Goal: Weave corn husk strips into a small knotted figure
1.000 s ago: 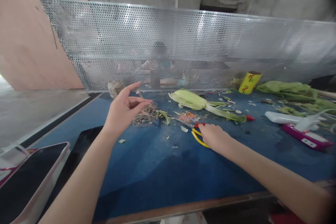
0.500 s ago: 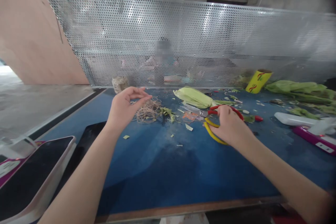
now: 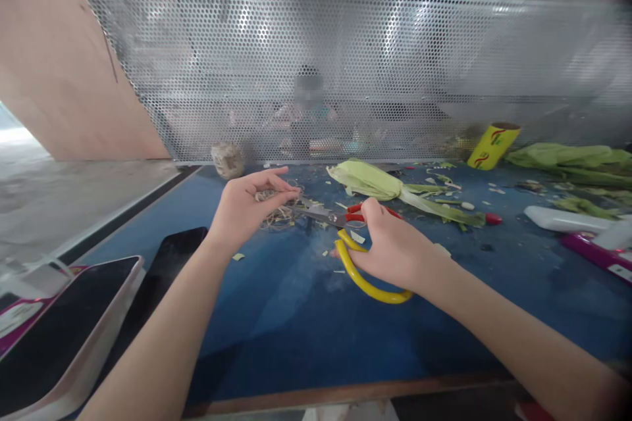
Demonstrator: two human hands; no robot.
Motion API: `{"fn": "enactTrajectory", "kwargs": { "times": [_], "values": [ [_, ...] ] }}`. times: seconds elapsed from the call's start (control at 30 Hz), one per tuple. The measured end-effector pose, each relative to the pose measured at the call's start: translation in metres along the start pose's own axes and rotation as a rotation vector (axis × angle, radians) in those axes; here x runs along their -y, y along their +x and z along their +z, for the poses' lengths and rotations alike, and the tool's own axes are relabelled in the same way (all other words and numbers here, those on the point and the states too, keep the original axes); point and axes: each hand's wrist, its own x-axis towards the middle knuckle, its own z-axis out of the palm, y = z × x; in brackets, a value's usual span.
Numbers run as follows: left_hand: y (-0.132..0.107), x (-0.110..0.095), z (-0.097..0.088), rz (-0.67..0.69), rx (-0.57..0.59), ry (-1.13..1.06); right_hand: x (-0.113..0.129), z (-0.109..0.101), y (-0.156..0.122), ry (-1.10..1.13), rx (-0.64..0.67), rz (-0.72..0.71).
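My right hand [image 3: 392, 247] grips a pair of scissors [image 3: 345, 237] with one yellow and one red handle, lifted off the blue table [image 3: 306, 329]. The blades point left toward my left hand [image 3: 247, 207]. My left hand hovers over a tangle of brown twine [image 3: 276, 210], its fingers curled and pinching a strand of it. The scissor tips sit close to those fingers. A small twine ball [image 3: 227, 159] stands behind, by the mesh screen.
A green corn husk [image 3: 370, 181] and leaf scraps lie behind the scissors. A yellow cup [image 3: 491, 145] and more green leaves [image 3: 567, 161] sit at the right rear. White and pink objects [image 3: 592, 237] lie far right. A dark phone [image 3: 170, 253] and a tray [image 3: 64, 335] are at left. A perforated metal screen [image 3: 345, 72] bounds the table; a person sits behind it.
My right hand picked the scissors up from the table and swung them left toward my left hand. My left hand lowered onto the twine and closed on a strand.
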Motion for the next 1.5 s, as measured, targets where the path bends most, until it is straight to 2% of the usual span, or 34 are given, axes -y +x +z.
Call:
{"fn": "enactTrajectory", "kwargs": {
  "times": [0.33, 0.67, 1.5],
  "values": [
    [-0.002, -0.005, 0.002, 0.025, 0.047, 0.018, 0.002, 0.006, 0.002, 0.067, 0.032, 0.002],
    [-0.002, -0.008, 0.002, 0.009, 0.060, -0.006, 0.007, 0.003, 0.002, 0.007, 0.079, 0.007],
    [-0.003, -0.008, 0.002, 0.004, -0.004, -0.132, 0.010, 0.004, 0.002, 0.004, 0.126, -0.011]
  ]
}}
